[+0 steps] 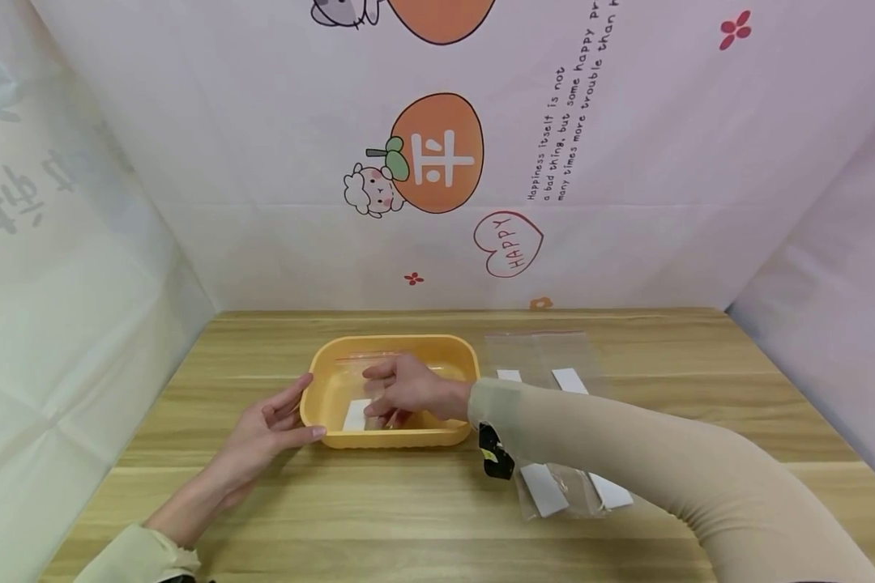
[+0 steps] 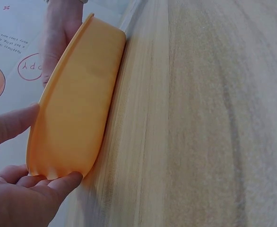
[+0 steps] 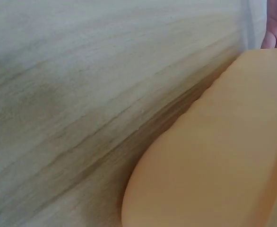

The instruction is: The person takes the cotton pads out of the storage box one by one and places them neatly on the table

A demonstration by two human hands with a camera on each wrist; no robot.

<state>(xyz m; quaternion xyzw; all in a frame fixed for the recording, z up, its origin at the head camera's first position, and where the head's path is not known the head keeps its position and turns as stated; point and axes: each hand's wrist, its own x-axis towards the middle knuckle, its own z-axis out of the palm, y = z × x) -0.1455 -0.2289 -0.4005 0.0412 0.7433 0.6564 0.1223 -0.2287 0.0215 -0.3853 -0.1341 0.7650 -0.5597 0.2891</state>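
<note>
A yellow plastic basin [image 1: 390, 440] sits on the wooden table. My left hand [image 1: 266, 425] holds its left end, thumb at the front rim and fingers spread along the end wall. In the left wrist view, fingertips press the outside of the basin [image 2: 77, 104]. My right hand [image 1: 408, 387] reaches inside over the right rim, its curled fingers on a clear zip bag [image 1: 350, 376] with a white piece [image 1: 356, 414] in it. The thumb and some fingertips are partly hidden behind the front wall. The right wrist view shows mostly the basin's outer wall [image 3: 204, 156].
Right of the basin lie clear zip bags [image 1: 532, 352] with white strips [image 1: 545, 490] inside, partly under my right sleeve [image 1: 612, 429]. Printed white sheeting [image 1: 299, 243] stands behind the wooden table [image 1: 379, 518] and along both sides.
</note>
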